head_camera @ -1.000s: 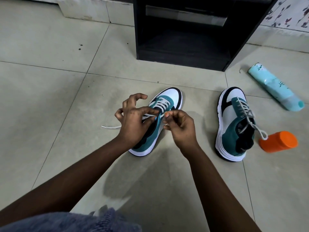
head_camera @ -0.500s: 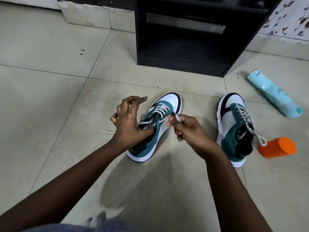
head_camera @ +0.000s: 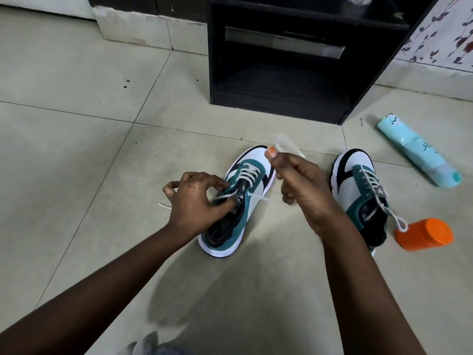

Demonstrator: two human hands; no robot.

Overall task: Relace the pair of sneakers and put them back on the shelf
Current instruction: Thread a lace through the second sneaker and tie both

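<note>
I see a floor of large pale tiles with dark grout lines and a few dark specks far left. At the far side stands a black cabinet, its lower compartment open. A wall with a red floral pattern rises far right.

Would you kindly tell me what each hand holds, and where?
Right hand pinches the white shoelace near its free end; left hand pinches the other strand beside the teal-and-white sneaker's eyelets.
</note>
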